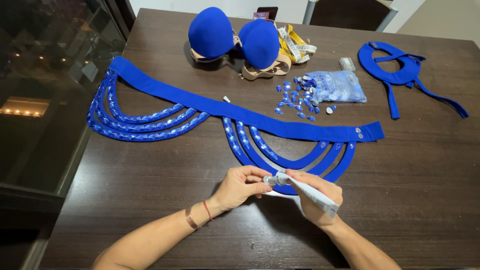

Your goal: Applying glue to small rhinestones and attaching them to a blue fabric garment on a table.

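- At the far left a dark glass panel runs along the edge of the brown wooden table.
- A long blue fabric belt lies across the table, with looped strands hanging from it; the left set of loops is covered in shiny blue gems.
- My left hand, with a bracelet and a red thread at the wrist, is curled, its fingertips pinched at the cap end of a small glue tube; I cannot quite tell whether they grip the cap or only steady it.
- Behind, near the far edge, a blue padded bra with beige straps sits cups up.
- The second set of loops hangs from the belt's right half; its left strands carry gems, its right strands are mostly bare.
- The glue tube, grey-white, lies slantwise just in front of the lowest loop, nozzle pointing left.
- My right hand is closed around the tube's body, fingers wrapped over it.
- A yellow tape measure lies coiled just beside the bra.
- Loose blue gems are scattered next to a clear bag of gems.
- At the far right a blue collar piece with long ties lies well apart from the belt.
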